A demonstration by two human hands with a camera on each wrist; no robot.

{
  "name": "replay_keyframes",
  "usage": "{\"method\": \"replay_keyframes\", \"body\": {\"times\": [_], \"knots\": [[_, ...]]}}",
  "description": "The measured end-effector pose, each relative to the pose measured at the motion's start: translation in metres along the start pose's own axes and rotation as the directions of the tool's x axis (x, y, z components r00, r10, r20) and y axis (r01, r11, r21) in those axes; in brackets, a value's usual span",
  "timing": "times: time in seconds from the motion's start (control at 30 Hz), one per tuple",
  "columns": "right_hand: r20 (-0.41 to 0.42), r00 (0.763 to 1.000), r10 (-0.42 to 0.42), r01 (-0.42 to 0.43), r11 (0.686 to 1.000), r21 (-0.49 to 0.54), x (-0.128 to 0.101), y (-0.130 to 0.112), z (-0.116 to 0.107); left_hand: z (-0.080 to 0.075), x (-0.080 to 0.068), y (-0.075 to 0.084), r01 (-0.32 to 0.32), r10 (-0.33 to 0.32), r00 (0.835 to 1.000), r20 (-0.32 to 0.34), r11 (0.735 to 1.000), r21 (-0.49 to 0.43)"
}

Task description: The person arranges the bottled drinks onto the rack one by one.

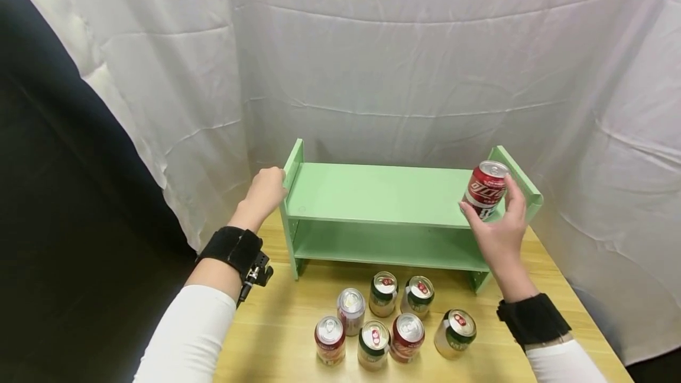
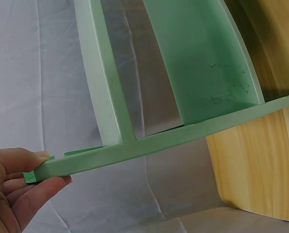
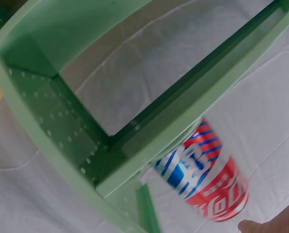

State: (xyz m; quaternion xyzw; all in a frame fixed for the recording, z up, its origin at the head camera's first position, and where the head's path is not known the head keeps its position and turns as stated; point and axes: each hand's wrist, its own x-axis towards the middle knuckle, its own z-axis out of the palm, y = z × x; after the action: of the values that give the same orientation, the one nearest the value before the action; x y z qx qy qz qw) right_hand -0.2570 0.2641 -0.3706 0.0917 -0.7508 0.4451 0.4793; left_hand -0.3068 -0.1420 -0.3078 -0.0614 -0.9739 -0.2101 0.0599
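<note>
In the head view, my right hand (image 1: pixel 500 229) is around a red soda can (image 1: pixel 485 191) at the right end of the top board, thumb on its left and fingers on its right. The right wrist view shows the can (image 3: pixel 207 179) with its base partly hidden behind the board's front edge; a fingertip (image 3: pixel 251 226) is near its other end. A green two-tier shelf (image 1: pixel 383 194) stands on the wooden table. My left hand (image 1: pixel 263 194) is at its left side panel; the left wrist view has thumb and fingers pinching the panel's end (image 2: pixel 47 170).
Several soda cans stand before the shelf, among them a red can (image 1: pixel 330 340), a silver-topped can (image 1: pixel 351 311) and a green-and-white can (image 1: pixel 455 334). The wooden table (image 1: pixel 287 324) reaches past the shelf on both sides. White curtains (image 1: pixel 404 64) hang behind.
</note>
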Motion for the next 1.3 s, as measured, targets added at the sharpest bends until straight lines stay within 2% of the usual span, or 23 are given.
{"method": "replay_keyframes", "body": {"times": [0.1, 0.37, 0.57, 0.7, 1.0, 1.1, 1.3], "knots": [[0.019, 0.999, -0.046, 0.046, 0.999, 0.028, -0.008, -0.005, 0.005, -0.004, 0.002, 0.001, -0.004, 0.004, 1.0, -0.001, 1.0, 0.012], [0.088, 0.991, -0.105, 0.098, 0.992, 0.081, -0.036, -0.042, 0.01, -0.008, 0.006, 0.005, -0.009, 0.009, 1.0, 0.001, 1.0, 0.002], [0.109, 0.985, -0.137, 0.121, 0.982, 0.142, -0.056, -0.047, 0.012, -0.007, 0.004, 0.004, -0.002, 0.002, 1.0, 0.007, 1.0, -0.002], [0.113, 0.975, -0.192, 0.171, 0.97, 0.175, -0.065, -0.051, 0.012, -0.006, 0.003, 0.004, 0.005, -0.005, 1.0, 0.009, 1.0, -0.004], [0.205, 0.933, -0.294, 0.218, 0.92, 0.327, -0.079, -0.05, 0.009, -0.005, 0.002, 0.005, -0.004, 0.004, 1.0, -0.003, 1.0, 0.004], [0.212, 0.92, -0.329, 0.24, 0.902, 0.359, -0.083, -0.046, 0.008, -0.004, 0.002, 0.005, 0.001, -0.001, 1.0, 0.004, 1.0, 0.0], [0.243, 0.907, -0.345, 0.225, 0.882, 0.414, -0.093, -0.042, 0.006, -0.003, 0.001, 0.005, 0.01, -0.01, 1.0, 0.007, 1.0, -0.007]]}}
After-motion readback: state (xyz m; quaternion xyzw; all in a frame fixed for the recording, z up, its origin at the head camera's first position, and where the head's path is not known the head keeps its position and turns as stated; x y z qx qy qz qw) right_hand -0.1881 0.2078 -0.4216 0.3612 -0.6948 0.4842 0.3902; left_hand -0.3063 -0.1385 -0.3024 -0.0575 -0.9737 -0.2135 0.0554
